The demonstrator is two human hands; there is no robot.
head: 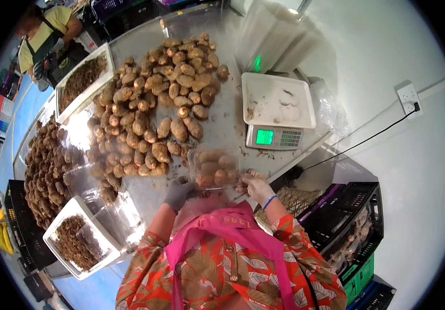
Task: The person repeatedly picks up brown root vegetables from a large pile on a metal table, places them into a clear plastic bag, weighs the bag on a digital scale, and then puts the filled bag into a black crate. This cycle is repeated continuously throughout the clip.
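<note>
A clear plastic box (215,169) holding several brown taro corms lies before me at the near side of the metal table. My left hand (180,193), in a grey glove, is by the box's lower left corner; whether it grips the box is unclear. At the right edge my right hand (254,185), in a pale glove, has its fingers closed on the box. Beyond the box spreads a large pile of taro corms (183,81). A digital scale (275,136) with a lit green display stands to the right, its white pan (278,100) bearing bits of dirt.
Foam boxes of brown fibrous debris stand at the back left (110,64) and near left (87,276). A darker corm pile (46,174) and clear plastic boxes (110,221) are left. Black crates (375,209) stand right, below a power cord (362,137). A co-worker (48,42) is upper left.
</note>
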